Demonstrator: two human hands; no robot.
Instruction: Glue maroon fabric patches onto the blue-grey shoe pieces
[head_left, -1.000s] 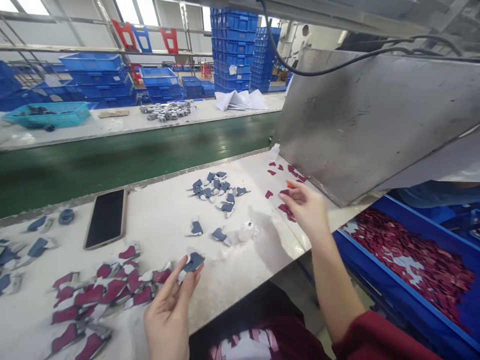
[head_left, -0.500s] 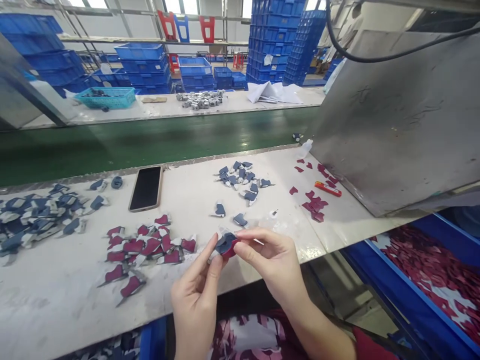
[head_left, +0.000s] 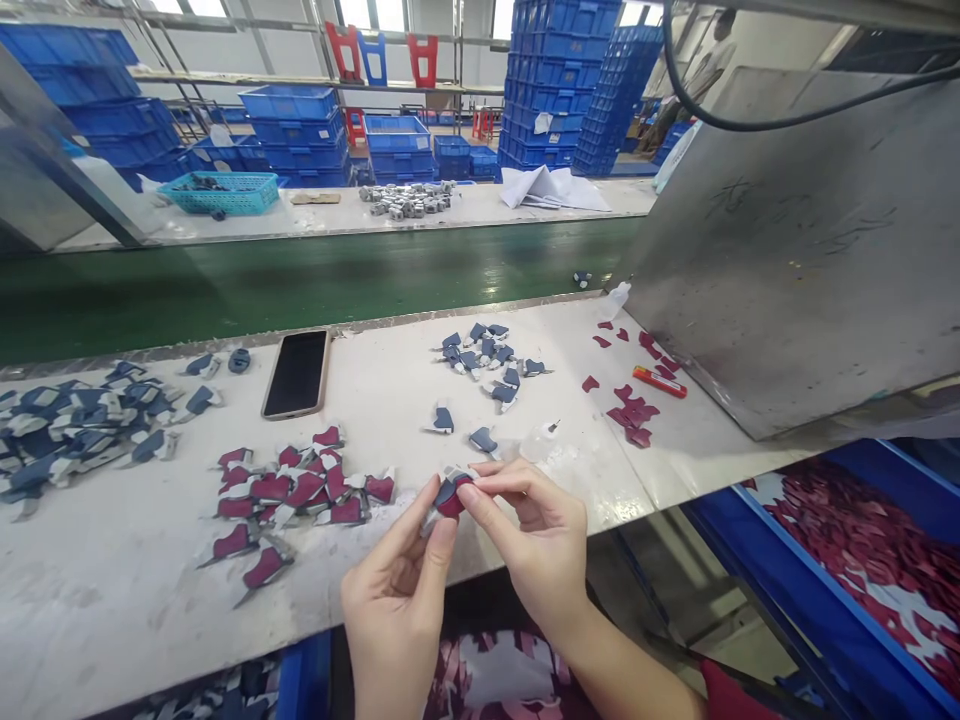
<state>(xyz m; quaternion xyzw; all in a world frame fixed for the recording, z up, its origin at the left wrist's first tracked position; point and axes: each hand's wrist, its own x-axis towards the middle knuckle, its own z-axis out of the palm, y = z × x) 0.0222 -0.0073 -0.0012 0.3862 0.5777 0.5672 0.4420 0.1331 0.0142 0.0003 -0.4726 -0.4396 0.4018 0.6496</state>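
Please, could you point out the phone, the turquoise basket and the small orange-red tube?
Phone (head_left: 296,374), head view, middle of its screen.
Turquoise basket (head_left: 238,203), head view, its front wall.
Orange-red tube (head_left: 659,382), head view, its middle.

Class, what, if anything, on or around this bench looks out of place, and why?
One small piece sits alone on the green strip, off the white bench, so it looks stray. The phone, no work part, also seems out of place.

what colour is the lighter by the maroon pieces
Red-orange, with a paler label; best in the head view.
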